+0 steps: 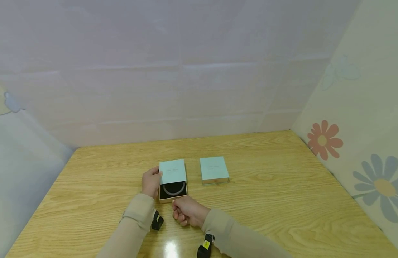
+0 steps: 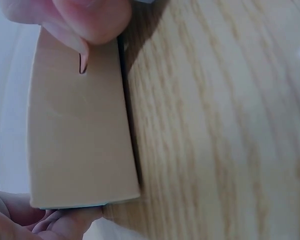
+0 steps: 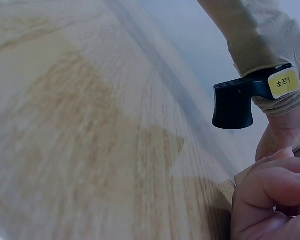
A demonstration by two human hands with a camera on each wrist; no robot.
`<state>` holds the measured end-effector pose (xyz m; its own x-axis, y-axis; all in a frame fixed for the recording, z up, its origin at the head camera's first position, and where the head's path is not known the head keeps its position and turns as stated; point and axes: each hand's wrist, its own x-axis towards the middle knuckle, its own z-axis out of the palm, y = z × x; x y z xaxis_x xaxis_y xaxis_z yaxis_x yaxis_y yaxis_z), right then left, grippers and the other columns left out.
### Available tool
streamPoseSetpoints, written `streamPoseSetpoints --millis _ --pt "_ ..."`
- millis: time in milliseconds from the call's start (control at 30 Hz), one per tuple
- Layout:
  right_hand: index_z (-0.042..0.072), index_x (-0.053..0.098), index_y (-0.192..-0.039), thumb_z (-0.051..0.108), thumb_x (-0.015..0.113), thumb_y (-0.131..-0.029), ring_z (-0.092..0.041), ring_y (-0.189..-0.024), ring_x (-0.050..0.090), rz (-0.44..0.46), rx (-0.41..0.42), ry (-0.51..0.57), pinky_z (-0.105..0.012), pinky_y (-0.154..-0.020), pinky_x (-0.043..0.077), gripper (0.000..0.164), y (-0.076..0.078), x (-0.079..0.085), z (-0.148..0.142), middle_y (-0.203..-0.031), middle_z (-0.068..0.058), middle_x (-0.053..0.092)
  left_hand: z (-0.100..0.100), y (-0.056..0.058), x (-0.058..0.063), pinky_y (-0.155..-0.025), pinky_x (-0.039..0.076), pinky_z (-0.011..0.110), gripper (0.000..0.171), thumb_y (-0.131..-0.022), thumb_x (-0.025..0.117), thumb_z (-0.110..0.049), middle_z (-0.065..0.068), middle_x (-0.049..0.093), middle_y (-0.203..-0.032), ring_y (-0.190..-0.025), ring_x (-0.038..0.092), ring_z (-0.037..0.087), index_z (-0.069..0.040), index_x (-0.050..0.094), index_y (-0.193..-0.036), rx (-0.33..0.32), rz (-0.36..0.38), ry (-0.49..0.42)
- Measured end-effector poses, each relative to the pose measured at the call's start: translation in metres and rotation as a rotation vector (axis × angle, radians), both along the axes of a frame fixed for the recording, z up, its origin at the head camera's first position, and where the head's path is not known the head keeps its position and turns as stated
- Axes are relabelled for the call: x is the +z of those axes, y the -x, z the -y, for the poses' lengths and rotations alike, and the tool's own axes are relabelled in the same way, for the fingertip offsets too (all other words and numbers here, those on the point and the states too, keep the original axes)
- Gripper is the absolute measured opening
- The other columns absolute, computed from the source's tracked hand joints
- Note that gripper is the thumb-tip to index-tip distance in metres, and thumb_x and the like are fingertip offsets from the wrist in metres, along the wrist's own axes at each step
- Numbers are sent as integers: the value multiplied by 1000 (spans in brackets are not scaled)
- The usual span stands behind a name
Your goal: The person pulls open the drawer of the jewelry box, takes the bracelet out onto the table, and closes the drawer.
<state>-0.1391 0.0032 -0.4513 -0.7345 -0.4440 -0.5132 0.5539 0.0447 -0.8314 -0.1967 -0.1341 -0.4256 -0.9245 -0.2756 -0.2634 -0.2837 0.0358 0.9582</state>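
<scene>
A pale blue gift box with a slide-out drawer lies on the table, its sleeve [image 1: 172, 171] pushed back. The drawer [image 2: 82, 135] stands partly out toward me, with a black lining and a ring-shaped bangle [image 1: 173, 194] partly under the sleeve. My left hand [image 1: 150, 182] grips the sleeve by its left side, thumb on the top edge. With curled fingers, my right hand [image 1: 189, 211] pinches a small ribbon pull [image 2: 84, 57] at the slit in the drawer's front.
A second pale blue box [image 1: 214, 167], closed, lies to the right of the first on the wooden table [image 1: 276, 190]. Hanging sheets stand behind and beside the table; the right one [image 1: 363, 118] bears printed flowers. Both wrists carry black cameras.
</scene>
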Motion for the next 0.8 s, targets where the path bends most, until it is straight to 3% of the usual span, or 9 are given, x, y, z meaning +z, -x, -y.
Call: streamPoseSetpoints --millis 567,800 --pt "16 43 -61 2 36 -90 -3 -40 19 15 8 -9 -19 -40 13 33 -3 -1 1 -45 7 38 1 1 -2 -109 33 47 41 -101 41 4 33 39 -142 -133 37 42 14 40 -140 11 -13 -11" --pt "16 42 -64 4 36 -94 -3 -41 18 13 20 -15 -19 -41 13 33 -4 -1 0 -46 7 37 1 0 -1 -110 33 47 41 -101 40 4 33 39 -143 -135 35 41 14 39 -141 1 -5 -13"
